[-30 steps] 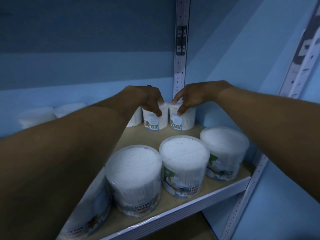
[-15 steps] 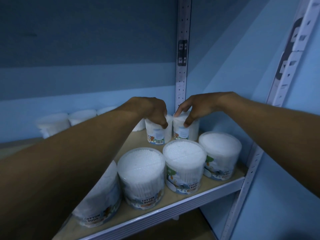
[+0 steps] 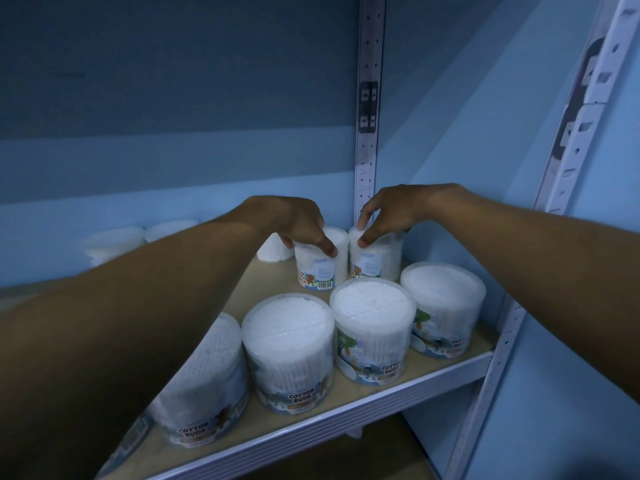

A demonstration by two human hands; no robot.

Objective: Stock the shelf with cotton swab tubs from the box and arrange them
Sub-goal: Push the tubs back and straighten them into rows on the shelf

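Note:
Two clear cotton swab tubs stand side by side at the back right corner of the wooden shelf (image 3: 263, 289). My left hand (image 3: 298, 225) grips the top of the left back tub (image 3: 322, 268). My right hand (image 3: 388, 213) grips the top of the right back tub (image 3: 375, 265). A front row of several tubs with "Cotton Buds" labels stands near the shelf's front edge, among them one tub (image 3: 289, 351) at the middle and another tub (image 3: 443, 306) at the right. My left forearm hides part of the leftmost front tub (image 3: 207, 393).
More tubs (image 3: 114, 244) stand along the back wall at the left. A white perforated upright (image 3: 369, 109) runs up the back corner, another upright (image 3: 568, 161) at the front right. Blue walls close the back and right side. A lower shelf (image 3: 381, 455) shows below.
Both hands stay on the two back tubs while the view has shifted, so the shelf sits lower and more to the right. My fingers have spread slightly over the tub lids.

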